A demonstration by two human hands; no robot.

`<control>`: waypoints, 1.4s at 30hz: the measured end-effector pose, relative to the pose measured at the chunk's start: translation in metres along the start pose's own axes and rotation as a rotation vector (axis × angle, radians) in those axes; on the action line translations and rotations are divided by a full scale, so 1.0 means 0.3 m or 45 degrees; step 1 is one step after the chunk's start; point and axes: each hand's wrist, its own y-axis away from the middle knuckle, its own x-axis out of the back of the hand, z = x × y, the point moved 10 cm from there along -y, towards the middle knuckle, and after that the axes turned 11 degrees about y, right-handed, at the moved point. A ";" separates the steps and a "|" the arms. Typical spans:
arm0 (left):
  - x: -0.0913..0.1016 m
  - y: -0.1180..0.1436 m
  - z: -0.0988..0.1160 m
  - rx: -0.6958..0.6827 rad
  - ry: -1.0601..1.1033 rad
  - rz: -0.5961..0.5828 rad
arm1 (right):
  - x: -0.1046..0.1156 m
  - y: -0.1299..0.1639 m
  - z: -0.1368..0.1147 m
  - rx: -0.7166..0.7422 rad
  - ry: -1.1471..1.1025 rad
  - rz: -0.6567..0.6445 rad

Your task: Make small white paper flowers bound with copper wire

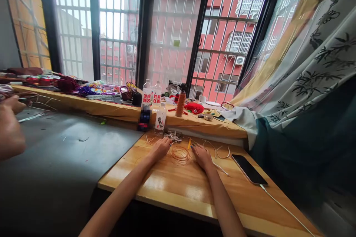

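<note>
On the wooden table, my left hand [161,148] lies left of a coil of thin copper-coloured wire [180,155]. Its fingers are pressed together beside a short white strand [173,142]; what they pinch, if anything, is too small to name. My right hand [203,156] sits right of the coil, fingers curled down, with a tiny dark-blue spot at the fingertips. A yellow stick [189,143] lies just ahead of it. White cord [221,168] runs out past the right wrist. Behind the coil is a tray of small pale pieces [172,136].
A phone [249,169] with a white cable lies at right. Bottles [160,119] and a spool of orange-brown thread [180,104] stand at the back. Another person's hand [12,105] grips a wiry bundle over the grey table [63,170] at left. Craft materials crowd the sill.
</note>
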 end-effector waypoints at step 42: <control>-0.028 0.006 0.019 -0.068 0.015 -0.154 | -0.026 0.000 -0.004 -0.177 0.154 0.063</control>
